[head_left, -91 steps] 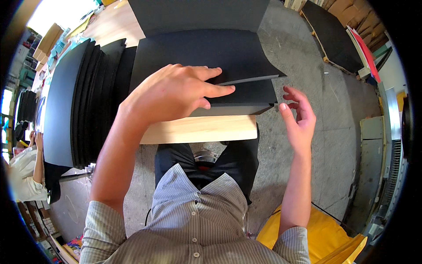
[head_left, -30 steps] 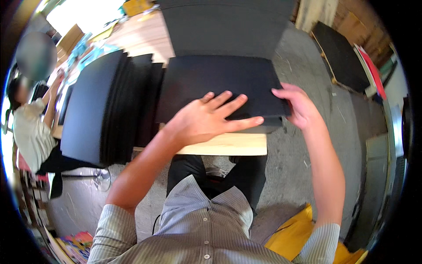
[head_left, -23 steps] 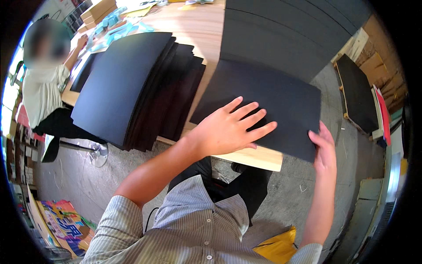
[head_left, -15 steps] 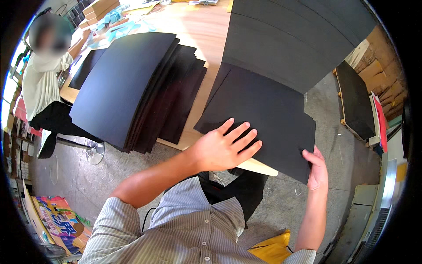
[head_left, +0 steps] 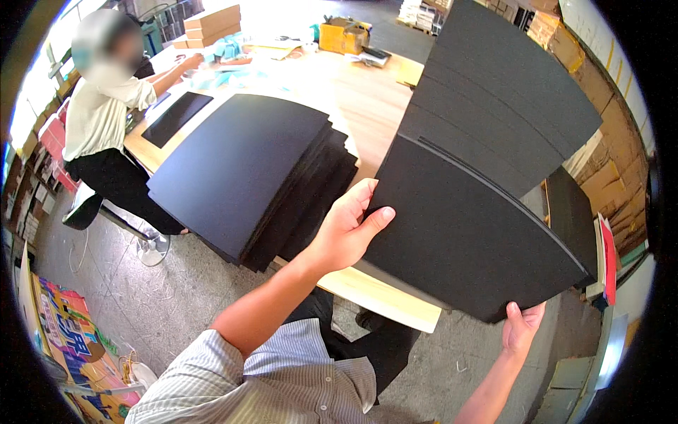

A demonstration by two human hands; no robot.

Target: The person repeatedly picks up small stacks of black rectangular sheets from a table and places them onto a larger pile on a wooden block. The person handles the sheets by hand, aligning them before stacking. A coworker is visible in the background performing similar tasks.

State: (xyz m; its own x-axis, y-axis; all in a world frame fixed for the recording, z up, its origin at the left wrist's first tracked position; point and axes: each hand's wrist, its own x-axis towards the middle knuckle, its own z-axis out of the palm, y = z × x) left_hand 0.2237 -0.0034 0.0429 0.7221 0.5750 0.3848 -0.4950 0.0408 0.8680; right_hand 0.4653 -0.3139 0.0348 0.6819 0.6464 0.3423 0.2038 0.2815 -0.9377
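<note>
the counter (head_left: 371,106) is partly covered by the black sheet (head_left: 473,226), whose long axis is slanted from upper left to lower right. it is spanned between both hands: its left end is gripped by the left hand (head_left: 351,225), its near right corner pinched by the fingers and thumb of the right hand (head_left: 522,331).

The left hand (head_left: 357,220) near the middle is holding the left edge of a black sheet (head_left: 473,237), and the right hand (head_left: 522,328) at 4 o'clock is holding its near corner. At 10 o'clock, a black stack (head_left: 236,166) is sitting on a wooden table (head_left: 378,92), and farther out a person (head_left: 106,116) is reaching over it.
</note>
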